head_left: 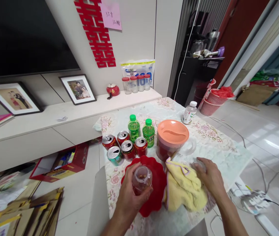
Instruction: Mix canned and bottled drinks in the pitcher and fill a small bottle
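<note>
My left hand [135, 188] is closed around a clear, wide-mouthed plastic bottle [142, 177] with its open mouth facing up. It is held over a red scalloped dish [158, 193]. To the right, my right hand [209, 173] has its fingers bent around a small, clear, plastic-looking piece [200, 165], which is blurred and partly covered. A crumpled yellow cloth [185, 188] with a purple edge lies between the hands, right beside the right hand. Behind the cloth stands a tub with an orange lid [173, 131].
Several opened drink cans [128, 150] stand behind the dish, with two green-capped bottles [148, 133] beyond them. A white-capped bottle [190, 113] is at the table's back right. A low white cabinet [85, 109] holds framed photos and red-lidded jars [134, 84]. Power strips [254, 201] lie on the floor at right.
</note>
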A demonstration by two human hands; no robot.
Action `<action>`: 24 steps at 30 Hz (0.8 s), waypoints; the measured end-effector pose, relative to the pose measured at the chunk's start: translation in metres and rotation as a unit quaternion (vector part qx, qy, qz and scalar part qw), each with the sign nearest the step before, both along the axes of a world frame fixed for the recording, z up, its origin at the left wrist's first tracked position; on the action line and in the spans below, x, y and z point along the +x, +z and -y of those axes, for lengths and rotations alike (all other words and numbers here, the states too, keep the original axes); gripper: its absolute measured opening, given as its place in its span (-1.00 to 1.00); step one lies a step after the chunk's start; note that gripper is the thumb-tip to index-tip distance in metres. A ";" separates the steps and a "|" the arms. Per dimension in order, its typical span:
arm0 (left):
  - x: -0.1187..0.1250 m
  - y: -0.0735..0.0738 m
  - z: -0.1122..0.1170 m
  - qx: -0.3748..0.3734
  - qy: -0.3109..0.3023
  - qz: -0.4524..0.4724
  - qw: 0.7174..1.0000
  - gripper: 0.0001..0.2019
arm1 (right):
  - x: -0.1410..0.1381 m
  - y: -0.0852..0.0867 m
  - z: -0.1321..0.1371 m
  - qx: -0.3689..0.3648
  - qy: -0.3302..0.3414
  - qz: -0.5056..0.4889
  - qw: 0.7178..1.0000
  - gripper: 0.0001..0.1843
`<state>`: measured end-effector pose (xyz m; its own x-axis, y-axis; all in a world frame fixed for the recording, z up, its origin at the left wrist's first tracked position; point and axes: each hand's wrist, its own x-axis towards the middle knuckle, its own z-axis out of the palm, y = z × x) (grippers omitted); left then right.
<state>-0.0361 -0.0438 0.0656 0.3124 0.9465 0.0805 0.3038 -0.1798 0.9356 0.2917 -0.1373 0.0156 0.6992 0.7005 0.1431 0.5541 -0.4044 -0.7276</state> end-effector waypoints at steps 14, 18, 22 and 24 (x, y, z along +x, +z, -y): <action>0.012 -0.007 0.010 0.100 0.008 -0.032 0.994 -0.28 | -0.015 0.038 -0.069 0.271 0.117 -0.225 0.929 -0.60; 0.012 -0.009 0.010 0.101 0.008 -0.045 0.994 -0.27 | -0.019 0.027 -0.085 0.334 0.115 -0.270 0.896 -0.65; 0.012 -0.021 0.010 0.080 0.006 -0.018 0.997 -0.24 | -0.025 0.029 -0.094 0.385 0.103 -0.295 0.868 -0.67; 0.012 -0.028 0.009 0.067 0.013 0.000 0.998 -0.23 | -0.028 0.033 -0.096 0.407 0.092 -0.300 0.858 -0.64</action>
<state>-0.0236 -0.0527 0.0373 0.2881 0.9350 0.2069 0.3095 -0.2954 0.9038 0.2641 -0.0417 0.0485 0.7055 0.6462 0.2909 -0.0181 0.4267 -0.9042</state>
